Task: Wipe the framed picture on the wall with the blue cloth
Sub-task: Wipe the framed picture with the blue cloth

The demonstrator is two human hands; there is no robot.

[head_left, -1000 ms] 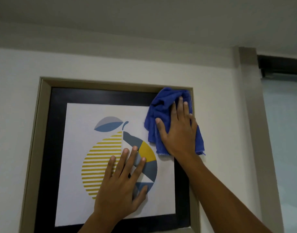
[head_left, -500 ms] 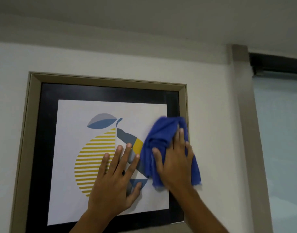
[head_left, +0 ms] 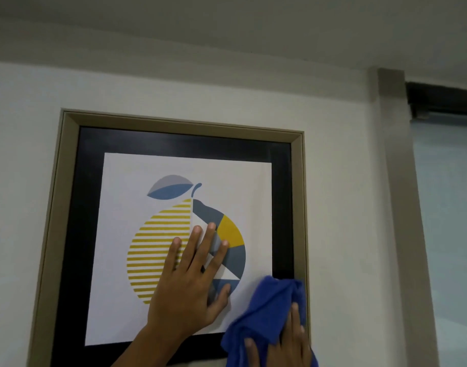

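Note:
A framed picture (head_left: 174,123) hangs on the white wall: beige frame, black mat, white print of a yellow-and-blue striped fruit. My left hand (head_left: 190,284) lies flat on the glass over the fruit, fingers spread, holding nothing. My right hand (head_left: 282,345) presses the bunched blue cloth (head_left: 264,311) against the picture's lower right corner, over the black mat and the frame's right side. The lower part of that hand runs out of the bottom edge of the view.
A beige vertical trim (head_left: 401,207) stands right of the picture, with a dark rail (head_left: 444,102) and a pale frosted pane (head_left: 449,234) beyond it. Bare white wall (head_left: 20,181) lies left of the frame. The ceiling (head_left: 227,27) is close above.
My right hand has dragged the blue cloth down the picture's right side, from the top right corner to the bottom right corner. The left hand has stayed flat on the fruit.

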